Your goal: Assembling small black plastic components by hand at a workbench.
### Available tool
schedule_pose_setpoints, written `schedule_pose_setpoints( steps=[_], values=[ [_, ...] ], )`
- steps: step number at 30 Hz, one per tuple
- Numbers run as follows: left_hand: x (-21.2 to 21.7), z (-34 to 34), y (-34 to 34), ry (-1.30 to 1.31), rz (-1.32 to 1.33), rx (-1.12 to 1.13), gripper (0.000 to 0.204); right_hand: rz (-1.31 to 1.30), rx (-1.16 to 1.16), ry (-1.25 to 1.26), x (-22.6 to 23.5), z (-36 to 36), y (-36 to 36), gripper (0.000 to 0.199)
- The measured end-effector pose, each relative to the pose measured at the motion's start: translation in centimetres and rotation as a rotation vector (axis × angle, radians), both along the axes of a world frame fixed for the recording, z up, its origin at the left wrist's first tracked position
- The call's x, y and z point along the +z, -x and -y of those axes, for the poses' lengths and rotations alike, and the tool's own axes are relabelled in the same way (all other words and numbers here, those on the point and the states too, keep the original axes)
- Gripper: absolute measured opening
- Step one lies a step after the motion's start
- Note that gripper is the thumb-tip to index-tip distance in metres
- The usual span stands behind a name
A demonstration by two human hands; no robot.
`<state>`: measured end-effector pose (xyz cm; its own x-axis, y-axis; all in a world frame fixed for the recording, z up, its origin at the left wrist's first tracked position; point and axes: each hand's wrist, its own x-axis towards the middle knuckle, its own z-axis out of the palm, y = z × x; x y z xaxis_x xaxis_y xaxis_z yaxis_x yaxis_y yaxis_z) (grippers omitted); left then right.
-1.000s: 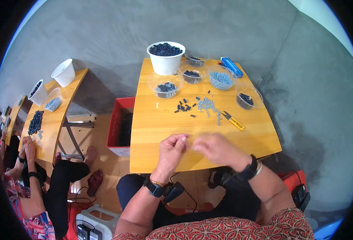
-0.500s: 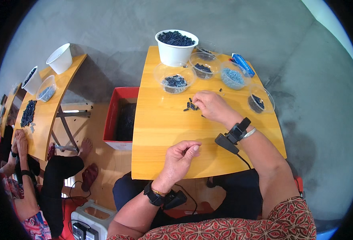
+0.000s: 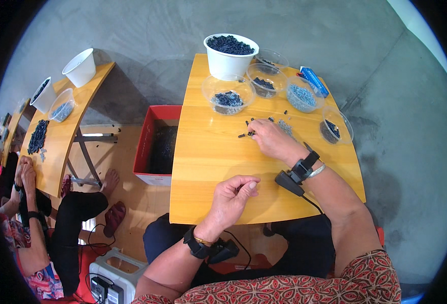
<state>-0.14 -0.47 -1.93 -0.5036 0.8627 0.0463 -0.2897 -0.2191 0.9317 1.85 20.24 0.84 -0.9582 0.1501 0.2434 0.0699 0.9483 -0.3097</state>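
R hand (image 3: 270,139) reaches fwd over table (image 3: 208,167), fingertips pinched on small dark parts (image 3: 250,133) in the loose scatter, prob. because stock lies there within easy reach of the tubs (image 3: 228,95). L hand (image 3: 232,195) rests near table's front edge, fingers curled to thumb (contents not visible, cannot tell if it holds anything). Parts lie at R fingertips, well apart from L hand. White bucket (image 3: 230,54) at far edge, full.

A small assembly workshop: bare concrete floor (image 3: 132,40), rows of yellow wooden benches (image 3: 208,167), white tubs (image 3: 230,55) and clear bowls (image 3: 228,96) of small dark parts, another worker (image 3: 36,223) seated alongside.
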Motion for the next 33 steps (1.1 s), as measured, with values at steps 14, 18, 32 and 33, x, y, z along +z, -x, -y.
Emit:
schedule_pose_setpoints(
  steps=[14,18,32,33],
  values=[
    [0.1,-0.3,-0.2,-0.011,0.03,0.044,0.014,-0.22,-0.088,0.784,3.2,1.4,-4.6,0.01],
    [0.4,-0.6,-0.3,-0.026,0.036,0.06,0.014,-0.267,-0.033,1.052,4.3,2.9,-6.3,0.012],
    [1.1,-0.4,0.0,-0.065,-0.018,0.109,0.017,-0.234,0.091,1.037,5.5,5.5,-7.5,0.014],
    [1.1,-0.4,0.1,-0.068,-0.029,0.107,0.017,-0.236,0.042,0.936,5.1,5.3,-7.4,0.013]
  ],
)
